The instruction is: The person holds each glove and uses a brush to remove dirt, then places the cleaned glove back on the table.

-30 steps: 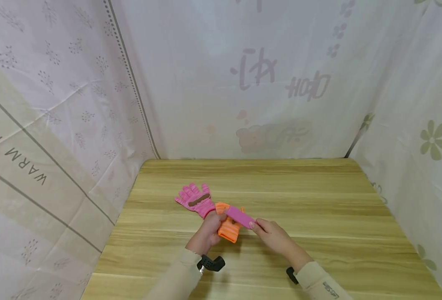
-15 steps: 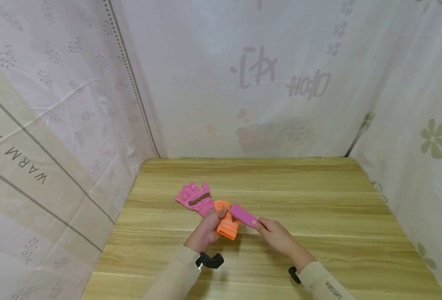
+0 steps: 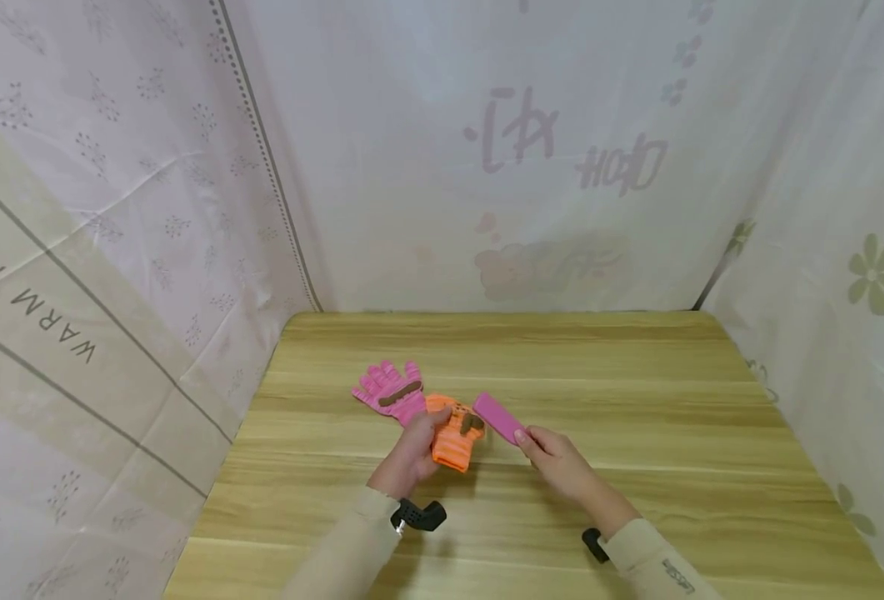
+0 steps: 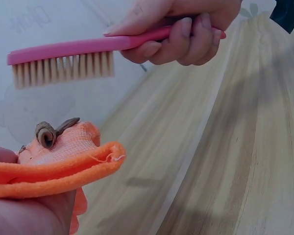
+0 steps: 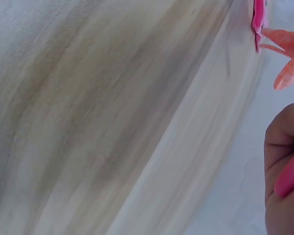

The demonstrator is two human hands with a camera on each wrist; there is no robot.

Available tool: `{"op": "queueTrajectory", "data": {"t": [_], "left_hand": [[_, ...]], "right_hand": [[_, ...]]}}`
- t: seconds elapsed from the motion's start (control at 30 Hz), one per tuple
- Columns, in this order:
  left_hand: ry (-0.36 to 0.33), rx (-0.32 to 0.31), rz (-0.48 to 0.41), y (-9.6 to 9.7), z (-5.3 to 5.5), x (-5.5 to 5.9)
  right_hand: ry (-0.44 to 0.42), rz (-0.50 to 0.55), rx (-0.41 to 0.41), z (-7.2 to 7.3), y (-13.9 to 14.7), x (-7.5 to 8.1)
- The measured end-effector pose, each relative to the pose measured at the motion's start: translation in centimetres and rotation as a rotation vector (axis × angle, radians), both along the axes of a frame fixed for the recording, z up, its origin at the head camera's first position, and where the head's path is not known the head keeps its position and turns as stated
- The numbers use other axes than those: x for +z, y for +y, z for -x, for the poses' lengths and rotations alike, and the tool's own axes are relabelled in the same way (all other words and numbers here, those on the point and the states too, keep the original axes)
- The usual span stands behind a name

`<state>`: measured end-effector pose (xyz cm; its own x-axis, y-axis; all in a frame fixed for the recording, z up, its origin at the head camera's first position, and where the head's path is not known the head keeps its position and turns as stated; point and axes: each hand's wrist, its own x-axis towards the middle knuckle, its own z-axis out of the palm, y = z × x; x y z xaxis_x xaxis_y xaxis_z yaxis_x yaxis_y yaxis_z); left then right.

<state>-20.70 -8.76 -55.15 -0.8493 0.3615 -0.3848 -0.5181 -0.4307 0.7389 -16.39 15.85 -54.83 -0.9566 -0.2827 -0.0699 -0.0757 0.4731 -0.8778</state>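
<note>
An orange striped knit glove (image 3: 452,446) is held by my left hand (image 3: 414,446), thumb on top of it. Its folded cuff (image 4: 63,171) faces the left wrist camera, and a curled brown piece (image 4: 46,134) sits on its upper side. My right hand (image 3: 557,462) grips the handle of a pink brush (image 3: 496,417), fingers wrapped round it. In the left wrist view the brush's pale bristles (image 4: 63,70) point down, above the glove and apart from it. The right wrist view catches only part of the right hand (image 5: 284,142) and the glove's orange fingers (image 5: 289,63).
A pink knit glove (image 3: 397,387) with a brown strip across it lies on the wooden table (image 3: 599,375), just beyond the left hand. Printed curtains (image 3: 382,167) enclose the table at the back and both sides. Each wrist wears a black camera mount (image 3: 422,515).
The brush has shifted right, off the orange glove, uncovering the brown piece. The left hand has moved the glove very slightly away from me. The pink glove stays put.
</note>
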Motion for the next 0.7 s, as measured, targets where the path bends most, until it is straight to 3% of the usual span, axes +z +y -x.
{"op": "queueTrajectory", "data": {"t": [0.4,0.53,0.7], "left_hand": [[0.043,-0.142,-0.099,1.5,-0.3,0.0],[0.064,-0.171,-0.099,1.9,-0.6,0.2],[0.058,-0.183,-0.039,2.3,-0.7,0.0]], "right_hand": [[0.017,-0.014,0.066,0.4,-1.9,0.9],[0.041,-0.002,0.069,0.3,-2.5,1.2],[0.047,-0.019,0.064,0.2,-2.9,1.3]]}}
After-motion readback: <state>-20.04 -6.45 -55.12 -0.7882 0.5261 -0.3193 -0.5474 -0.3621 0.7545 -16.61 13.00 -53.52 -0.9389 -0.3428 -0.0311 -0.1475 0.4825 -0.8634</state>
